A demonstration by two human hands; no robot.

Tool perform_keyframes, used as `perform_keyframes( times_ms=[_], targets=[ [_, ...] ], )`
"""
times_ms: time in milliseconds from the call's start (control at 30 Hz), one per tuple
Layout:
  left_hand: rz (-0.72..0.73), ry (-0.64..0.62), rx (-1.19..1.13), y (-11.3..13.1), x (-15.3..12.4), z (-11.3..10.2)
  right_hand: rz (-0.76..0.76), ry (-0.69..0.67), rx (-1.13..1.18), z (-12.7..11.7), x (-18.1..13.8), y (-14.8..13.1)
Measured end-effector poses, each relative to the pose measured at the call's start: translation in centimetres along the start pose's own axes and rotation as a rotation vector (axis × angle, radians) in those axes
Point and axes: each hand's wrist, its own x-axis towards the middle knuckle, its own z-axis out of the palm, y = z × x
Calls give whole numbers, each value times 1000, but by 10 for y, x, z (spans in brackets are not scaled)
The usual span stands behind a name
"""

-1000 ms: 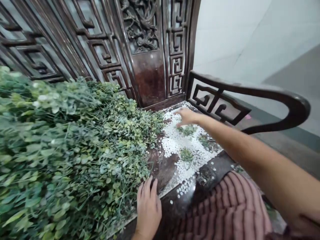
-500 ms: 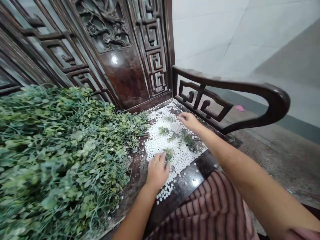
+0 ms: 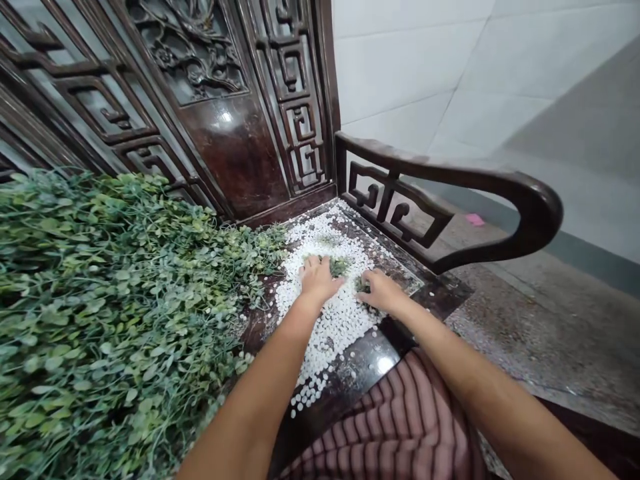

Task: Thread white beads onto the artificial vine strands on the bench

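A layer of small white beads (image 3: 340,320) covers the dark wooden seat (image 3: 360,367) of a carved bench. My left hand (image 3: 316,280) lies on the beads with its fingers curled round a small green sprig (image 3: 340,267). My right hand (image 3: 381,291) rests just to the right of it, fingers bent over another bit of green sprig (image 3: 363,287). The two hands are a few centimetres apart. What the right fingers grip is mostly hidden.
A big heap of artificial green leafy stems (image 3: 110,293) fills the bench's left side up to the beads. The carved backrest (image 3: 215,107) rises behind, and a curved armrest (image 3: 450,193) bounds the right. My striped trouser leg (image 3: 400,427) is at the front edge. Grey floor lies beyond.
My left hand slid forward from the seat's front edge onto the beads and closed on a sprig. My right hand drew back from the far corner toward the left hand. The camera turned right.
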Motion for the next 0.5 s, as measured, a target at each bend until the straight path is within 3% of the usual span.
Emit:
perform_keyframes(
  times_ms=[133,300,400,500],
  targets=[
    [18,43,74,-10,15,1,3,-1,173,-14,13,13],
    [-61,60,-83,-31,31,-22,56,28,386,-38,44,14],
    [-190,103,-194,-46,39,-44,19,82,307,-45,76,-6],
    [-245,167,-104,-64,43,-64,-25,66,140,-39,111,-30]
  ],
)
